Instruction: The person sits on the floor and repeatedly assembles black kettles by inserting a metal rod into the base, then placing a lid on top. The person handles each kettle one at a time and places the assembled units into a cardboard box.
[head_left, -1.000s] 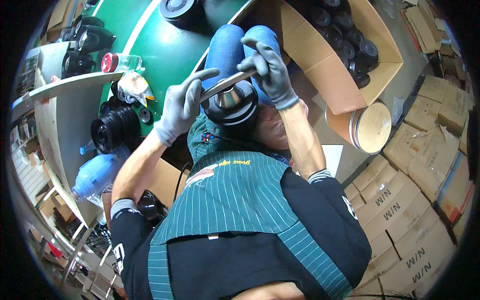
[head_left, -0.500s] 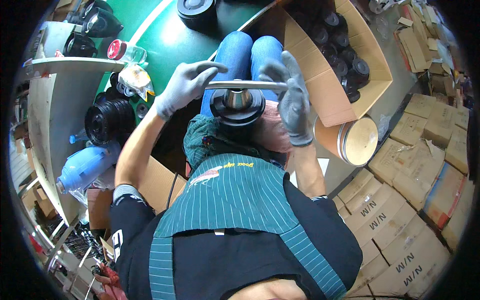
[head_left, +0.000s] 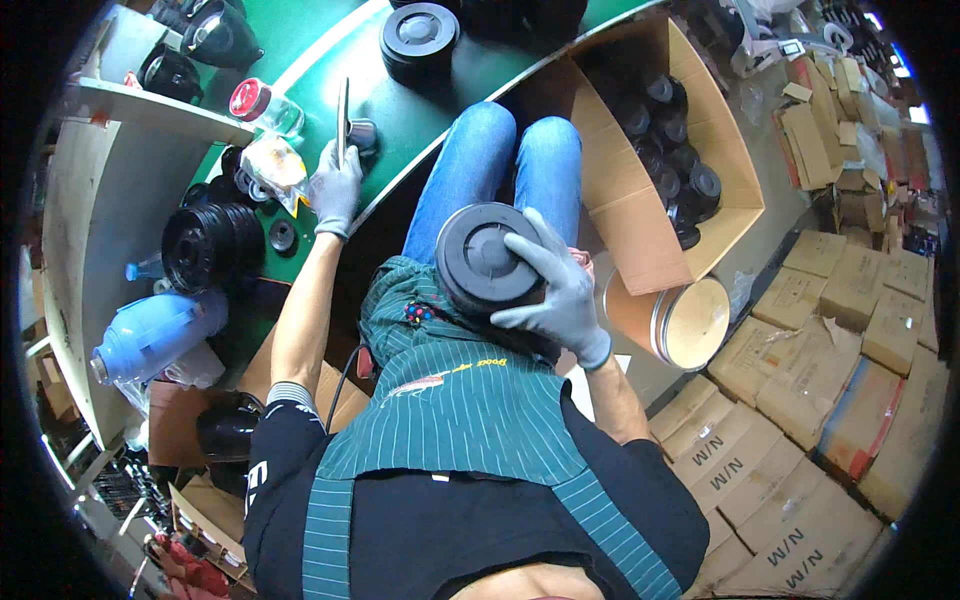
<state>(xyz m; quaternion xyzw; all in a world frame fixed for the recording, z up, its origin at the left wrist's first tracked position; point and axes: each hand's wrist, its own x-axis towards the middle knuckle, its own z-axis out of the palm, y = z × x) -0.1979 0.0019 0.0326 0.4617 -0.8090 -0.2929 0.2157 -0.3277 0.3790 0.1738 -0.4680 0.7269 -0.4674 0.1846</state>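
In my gloved left hand (head_left: 335, 190) is a T-handled metal tool (head_left: 344, 120), a straight bar with a short metal socket (head_left: 362, 135) on its side. That hand is over the green table, its fingers closed round the bar's near end. My gloved right hand (head_left: 560, 292) grips a round black plastic part (head_left: 487, 252) over my lap, fingers on its ridged top and thumb at its edge. The underside of this part is hidden. Similar black round parts (head_left: 420, 35) are stacked on the table ahead.
A cardboard box (head_left: 715, 225) of black parts stands right of my knees, with a round drum (head_left: 697, 322) nearer me. At left are a stack of black rings (head_left: 212, 248), a red-lidded jar (head_left: 268, 107) and a blue jug (head_left: 160, 335). Cartons (head_left: 780, 370) fill the right side.
The T-handled tool has left the black part and moved left over the table in my left hand. My right hand has gone from the bar down onto the black part.
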